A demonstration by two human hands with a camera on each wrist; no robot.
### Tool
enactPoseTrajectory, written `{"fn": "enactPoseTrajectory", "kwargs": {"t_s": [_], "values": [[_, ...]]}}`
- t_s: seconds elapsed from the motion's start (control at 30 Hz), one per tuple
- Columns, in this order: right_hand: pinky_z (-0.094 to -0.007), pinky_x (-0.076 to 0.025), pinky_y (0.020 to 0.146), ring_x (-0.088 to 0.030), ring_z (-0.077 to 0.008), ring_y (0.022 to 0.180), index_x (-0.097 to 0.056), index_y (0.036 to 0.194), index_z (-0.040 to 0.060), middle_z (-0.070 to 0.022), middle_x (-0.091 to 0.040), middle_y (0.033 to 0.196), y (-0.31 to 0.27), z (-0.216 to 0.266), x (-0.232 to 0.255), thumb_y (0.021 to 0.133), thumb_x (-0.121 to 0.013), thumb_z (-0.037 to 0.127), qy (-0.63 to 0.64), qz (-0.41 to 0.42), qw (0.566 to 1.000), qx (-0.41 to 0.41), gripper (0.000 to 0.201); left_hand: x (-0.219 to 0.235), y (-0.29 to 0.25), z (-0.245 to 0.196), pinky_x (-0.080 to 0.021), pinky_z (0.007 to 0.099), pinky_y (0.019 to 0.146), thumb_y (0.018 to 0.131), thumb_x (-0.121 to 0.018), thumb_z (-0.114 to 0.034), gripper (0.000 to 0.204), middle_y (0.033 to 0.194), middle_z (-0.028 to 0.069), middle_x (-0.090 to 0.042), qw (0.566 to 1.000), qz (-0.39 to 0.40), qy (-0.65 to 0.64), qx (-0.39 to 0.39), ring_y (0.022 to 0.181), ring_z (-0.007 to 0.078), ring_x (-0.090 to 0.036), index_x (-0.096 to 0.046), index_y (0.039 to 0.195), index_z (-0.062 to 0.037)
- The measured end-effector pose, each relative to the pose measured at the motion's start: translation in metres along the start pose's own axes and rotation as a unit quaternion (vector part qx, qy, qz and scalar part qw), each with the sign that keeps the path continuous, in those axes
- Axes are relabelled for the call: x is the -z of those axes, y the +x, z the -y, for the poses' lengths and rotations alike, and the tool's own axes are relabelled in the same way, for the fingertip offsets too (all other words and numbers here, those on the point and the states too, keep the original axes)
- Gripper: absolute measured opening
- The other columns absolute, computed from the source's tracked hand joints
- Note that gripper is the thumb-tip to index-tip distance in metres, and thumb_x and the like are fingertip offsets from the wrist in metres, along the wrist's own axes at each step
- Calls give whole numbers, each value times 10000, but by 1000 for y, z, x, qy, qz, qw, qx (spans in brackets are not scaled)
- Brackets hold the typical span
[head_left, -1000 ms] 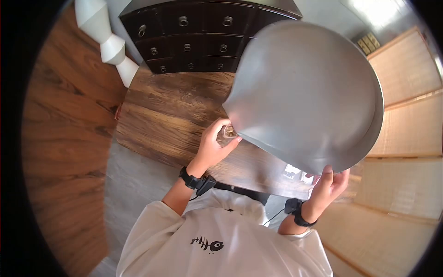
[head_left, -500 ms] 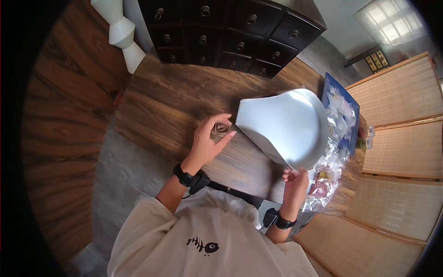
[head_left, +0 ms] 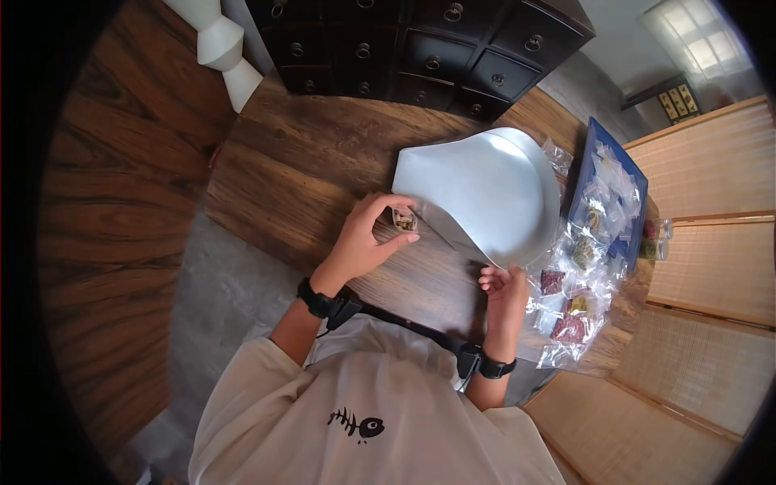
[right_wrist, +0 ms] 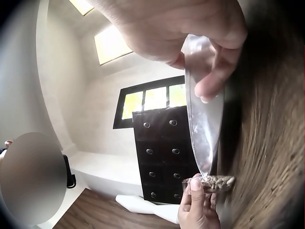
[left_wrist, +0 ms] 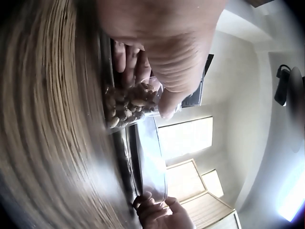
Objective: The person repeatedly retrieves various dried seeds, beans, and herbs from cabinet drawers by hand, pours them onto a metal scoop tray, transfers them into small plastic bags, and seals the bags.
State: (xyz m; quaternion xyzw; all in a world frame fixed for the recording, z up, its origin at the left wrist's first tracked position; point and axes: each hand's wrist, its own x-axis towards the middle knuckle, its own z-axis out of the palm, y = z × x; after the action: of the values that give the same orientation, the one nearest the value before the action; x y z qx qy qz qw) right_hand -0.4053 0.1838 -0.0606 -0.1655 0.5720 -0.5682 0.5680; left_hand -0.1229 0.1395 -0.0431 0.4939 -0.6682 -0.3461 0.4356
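Note:
My left hand (head_left: pixel 356 242) curls its thumb and fingers around a small clear jar (head_left: pixel 405 220) at the table's middle. Brown and pale nut-like pieces (left_wrist: pixel 127 107) fill the lower part of it in the left wrist view. By its near rim, my right hand (head_left: pixel 507 303) pinches a silvery metal scoop pan (head_left: pixel 497 190), thumb on one side and fingers on the other. The pan's narrow spout end comes right beside the jar. Its broad, shallow inside looks bare in the head view.
Plastic bags (head_left: pixel 570 327) of red and green contents lie to the right, by a blue tray (head_left: pixel 584 166) with more bags. Behind stands a dark drawer cabinet (head_left: pixel 388 61). Lidded jars (head_left: pixel 664 229) sit at the wooden table's (head_left: pixel 299 162) right edge.
The pan has come down from a raised position close to the head camera and now sits low over the table. Its spout has moved left to the jar. The left hand keeps holding the jar.

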Motion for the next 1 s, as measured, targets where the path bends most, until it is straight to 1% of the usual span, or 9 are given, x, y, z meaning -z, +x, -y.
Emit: {"fn": "enactPoseTrajectory", "kwargs": {"t_s": [0.3, 0.5, 0.6, 0.67, 0.7, 0.73, 0.8, 0.87, 1.0], "values": [[-287, -545, 578, -695, -236, 654, -541, 1001, -60, -219, -708, 831, -4, 13, -1, 1034, -595, 299, -50, -6, 999, -5, 364, 6, 2, 5, -503, 331, 924, 900, -721, -73, 274, 1071, 106, -684, 997, 18, -69, -25, 1021, 232, -659, -664, 1165, -34], [-258, -489, 501, -647, -164, 558, -618, 923, -47, -152, -703, 783, -12, 25, 3, 1030, -589, 444, -287, -17, 957, 25, 503, 2, 1, -4, -516, 303, 813, 926, -703, -43, 77, 941, 92, -692, 998, -32, -46, -16, 880, 201, -669, -698, 986, 5], [-235, -443, 512, -586, -96, 562, -631, 930, -18, -80, -665, 739, -26, 23, 0, 1029, -621, 392, -361, -88, 925, 83, 422, -5, -1, -15, -519, 281, 743, 929, -712, -44, 62, 898, 79, -678, 997, -35, -63, -12, 815, 170, -663, -693, 967, 1], [-208, -386, 535, -512, -46, 601, -636, 952, 8, -17, -619, 737, -36, 17, 3, 1025, -651, 292, -383, -157, 872, 263, 294, -11, -4, -25, -524, 269, 702, 935, -712, -43, 58, 884, 74, -666, 997, -19, -75, -4, 789, 156, -662, -688, 969, -2], [-192, -354, 564, -474, -23, 647, -634, 960, 22, 12, -604, 768, -42, 16, 4, 1016, -666, 200, -349, -128, 885, 282, 189, -16, -6, -30, -520, 264, 686, 940, -711, -49, 61, 872, 70, -654, 996, -4, -91, -5, 772, 143, -652, -688, 970, -1], [-204, -461, 642, -582, -44, 724, -665, 992, 3, -9, -670, 844, -50, 17, 4, 975, -681, 86, -325, -70, 905, 267, 86, -21, -8, -34, -517, 259, 670, 945, -710, -55, 65, 860, 66, -642, 994, 12, -108, -8, 755, 130, -643, -687, 971, 0], [-205, -459, 638, -589, -54, 727, -676, 1019, 7, -11, -676, 892, -63, 22, -17, 947, -705, 56, -256, 58, 936, 234, 92, -34, -12, -41, -508, 259, 662, 948, -712, -63, 75, 860, 59, -638, 991, 29, -133, -3, 737, 126, -624, -683, 968, 3], [-207, -451, 614, -592, -68, 707, -686, 1037, 14, -20, -669, 900, -64, 22, -34, 913, -732, 31, -260, 120, 922, 262, 133, -42, -15, -45, -495, 262, 643, 945, -719, -68, 84, 855, 54, -635, 987, 62, -150, 14, 719, 120, -606, -679, 965, 3], [-214, -432, 572, -572, -66, 680, -688, 971, 17, -28, -648, 871, -56, 11, -33, 890, -763, 27, -251, 136, 914, 290, 111, -49, -17, -57, -473, 270, 693, 933, -711, -59, 69, 838, 55, -625, 980, 74, -178, 49, 748, 131, -585, -676, 944, -1]]}}
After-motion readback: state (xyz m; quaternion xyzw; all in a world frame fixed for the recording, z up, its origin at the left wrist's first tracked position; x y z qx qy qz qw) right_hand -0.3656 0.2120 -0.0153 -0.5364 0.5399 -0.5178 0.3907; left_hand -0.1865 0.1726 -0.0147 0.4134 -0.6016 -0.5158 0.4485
